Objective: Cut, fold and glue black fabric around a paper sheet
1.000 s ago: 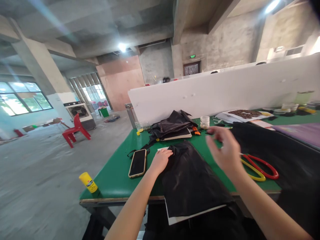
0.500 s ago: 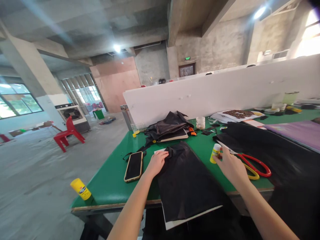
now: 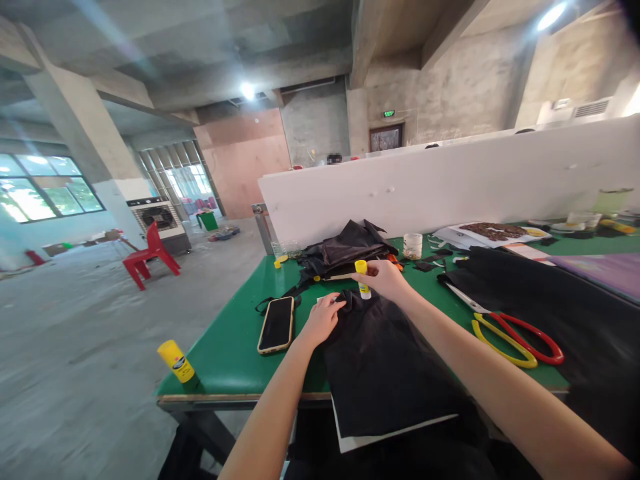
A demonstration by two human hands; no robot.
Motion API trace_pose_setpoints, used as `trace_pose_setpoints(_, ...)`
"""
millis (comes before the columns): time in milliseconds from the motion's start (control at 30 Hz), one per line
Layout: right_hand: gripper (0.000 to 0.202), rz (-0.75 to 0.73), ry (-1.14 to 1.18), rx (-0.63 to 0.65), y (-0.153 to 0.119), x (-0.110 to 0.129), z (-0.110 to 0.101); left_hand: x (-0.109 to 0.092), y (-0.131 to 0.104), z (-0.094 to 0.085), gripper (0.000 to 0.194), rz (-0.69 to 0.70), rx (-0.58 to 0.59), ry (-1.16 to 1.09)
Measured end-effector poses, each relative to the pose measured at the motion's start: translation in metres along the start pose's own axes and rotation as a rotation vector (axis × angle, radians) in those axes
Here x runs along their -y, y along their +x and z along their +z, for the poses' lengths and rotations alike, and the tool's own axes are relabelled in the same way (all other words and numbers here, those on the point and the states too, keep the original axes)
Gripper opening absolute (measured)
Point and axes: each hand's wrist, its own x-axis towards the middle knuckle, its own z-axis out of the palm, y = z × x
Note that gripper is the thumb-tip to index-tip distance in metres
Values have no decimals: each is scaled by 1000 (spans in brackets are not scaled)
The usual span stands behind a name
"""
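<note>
My right hand (image 3: 384,279) holds a yellow glue stick (image 3: 363,279) upright, its white end pointing down at the top edge of a black cloth (image 3: 387,373). The cloth lies over a white board (image 3: 353,443) that juts past the table's front edge. At the cloth's top left corner, my left hand (image 3: 323,321) presses on a folded-back bit of it, fingers closed around the fold. A phone (image 3: 277,325) lies left of my left hand. Scissors (image 3: 505,330) with red and yellow handles rest to the right, their blades by a larger black cloth (image 3: 540,293).
On the green table (image 3: 225,353), a second yellow glue stick (image 3: 176,361) stands at the left front corner. Behind are piled black scraps (image 3: 345,247), a clear jar (image 3: 413,246) and a white partition (image 3: 440,177). A red chair (image 3: 153,257) stands on the floor.
My right hand has picked up the glue stick beside the scissors, turned it white end down and brought it left over the cloth. My left hand stays at the corner. The view has shifted slightly.
</note>
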Motion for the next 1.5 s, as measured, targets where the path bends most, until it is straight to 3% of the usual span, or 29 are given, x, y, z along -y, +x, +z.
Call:
trace_pose_setpoints(300,38,-92,-152,53,7,-17,47,3,2,1,42,-32,29,-44)
trace_pose_setpoints(500,36,-220,-201,132,3,-19,59,6,3,1,43,-67,48,-70)
trace_pose_setpoints(667,28,-346,-265,222,3,-11,66,6,3,3,32,-93,48,-60)
trace_pose_setpoints(833,23,-365,-327,249,7,-11,72,8,5,6,30,-111,59,-53)
trace_pose_setpoints(1200,24,-301,-377,132,-3,-18,72,7,5,5,39,-120,89,-78)
trace_pose_setpoints(1400,29,-183,-376,-68,-5,-13,68,7,5,5,47,-111,79,-84)
trace_pose_setpoints(1500,28,-212,-354,-38,-5,-12,74,7,4,5,42,-114,76,-81)
